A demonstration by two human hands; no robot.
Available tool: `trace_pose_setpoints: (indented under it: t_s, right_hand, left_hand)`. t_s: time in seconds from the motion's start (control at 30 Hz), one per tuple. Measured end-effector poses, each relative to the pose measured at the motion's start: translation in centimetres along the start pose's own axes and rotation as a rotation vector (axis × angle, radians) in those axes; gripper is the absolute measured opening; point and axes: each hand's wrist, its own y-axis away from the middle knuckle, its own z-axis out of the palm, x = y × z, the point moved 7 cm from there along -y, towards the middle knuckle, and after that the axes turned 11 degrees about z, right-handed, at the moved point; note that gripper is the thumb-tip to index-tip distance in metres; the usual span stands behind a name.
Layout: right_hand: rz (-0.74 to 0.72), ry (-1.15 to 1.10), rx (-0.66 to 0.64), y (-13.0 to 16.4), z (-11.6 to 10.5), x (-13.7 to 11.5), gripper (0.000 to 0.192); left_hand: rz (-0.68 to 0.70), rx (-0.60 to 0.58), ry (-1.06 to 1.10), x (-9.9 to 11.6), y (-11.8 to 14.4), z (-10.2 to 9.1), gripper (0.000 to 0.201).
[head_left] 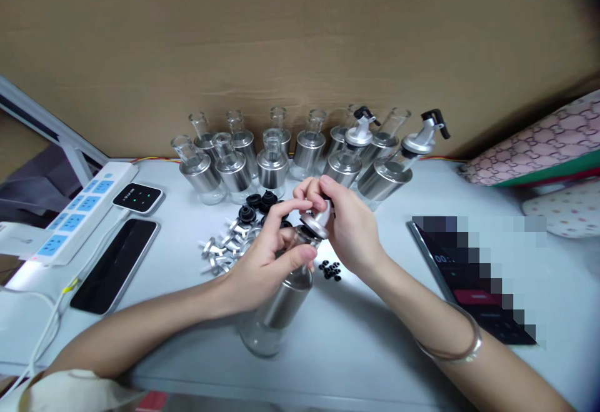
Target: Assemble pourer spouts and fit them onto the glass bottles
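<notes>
My left hand (pixel 267 256) grips the neck of a glass bottle with a silver sleeve (pixel 276 312), tilted towards me over the white table (pixel 356 337). My right hand (pixel 349 227) holds a silver pourer cap (pixel 315 223) at the bottle's mouth, fingers pinched on it. Just beyond my hands lie loose silver spouts (pixel 225 249), black rubber stoppers (pixel 255 206) and small black rings (pixel 331 269).
A row of several matching bottles (pixel 262 162) stands at the back against the cardboard wall; two of them (pixel 389 162) carry fitted pourers. A power strip (pixel 79 212), a small black device (pixel 138 197) and a phone (pixel 115 265) lie left. A dark tablet (pixel 473 287) lies right.
</notes>
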Motion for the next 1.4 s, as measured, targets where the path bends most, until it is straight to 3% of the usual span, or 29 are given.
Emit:
trace_pose_setpoints:
  t_s: [0.2, 0.4, 0.67, 0.77, 0.87, 1.0, 1.17, 1.4]
  right_hand:
    - [0.036, -0.026, -0.003, 0.3, 0.2, 0.5, 0.030]
    - [0.077, 0.111, 0.014, 0.7, 0.4, 0.6, 0.027]
    - [0.003, 0.077, 0.071, 1.5, 0.4, 0.4, 0.025]
    - [-0.087, 0.012, 0.125, 1.4, -0.6, -1.4, 0.027]
    - [-0.189, -0.047, 0.179, 1.6, -1.9, -4.1, 0.027]
    - [-0.263, -0.041, 0.244, 2.3, -3.2, -6.9, 0.025]
    - [-0.323, -0.020, 0.270, 3.0, -3.7, -8.3, 0.025]
    - [-0.321, -0.068, 0.225, 3.4, -3.5, -8.7, 0.024]
  left_hand:
    - [-0.016, 0.012, 0.000, -0.1, -0.1, -0.3, 0.037]
    - [-0.049, 0.031, 0.144, -0.9, 0.2, 0.4, 0.031]
    - [-0.070, 0.056, 0.213, -1.0, 0.4, 0.8, 0.035]
    - [0.033, 0.049, 0.157, 0.9, -0.5, 0.7, 0.033]
    - [0.259, 0.086, 0.012, 4.4, -2.3, -0.2, 0.028]
    - [0.447, 0.136, -0.288, 7.7, -5.9, -1.8, 0.041]
    - [0.521, 0.169, -0.402, 8.2, -9.4, -2.8, 0.033]
    - [0.542, 0.086, -0.437, 6.5, -10.6, -2.5, 0.023]
